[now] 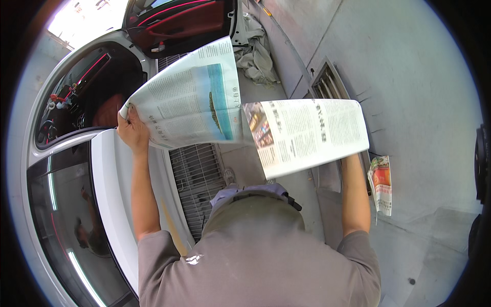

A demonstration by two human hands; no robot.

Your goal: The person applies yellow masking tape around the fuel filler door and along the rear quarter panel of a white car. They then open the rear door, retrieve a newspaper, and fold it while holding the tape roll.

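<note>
An open newspaper point(184, 97) spans the space between my arms, its left part raised and tilted, with a blue sea picture on it. Closed on its lower left edge, my left hand point(134, 130) has its thumb against the printed side, close to the white car point(113, 169). The right part of the newspaper point(307, 133) is folded over and hangs lower. My right forearm point(355, 199) reaches up behind this part. The paper hides my right hand and its fingers. Whether both parts are one sheet is hard to tell where they meet.
An open car door point(184, 25) with dark red trim stands ahead on the left. Grey cloth point(254, 51) lies crumpled beyond it. Floor grating point(197, 174) runs along the car. On the right, a grey wall point(409, 77) has a slatted vent point(332, 82) and a hanging printed paper point(381, 187).
</note>
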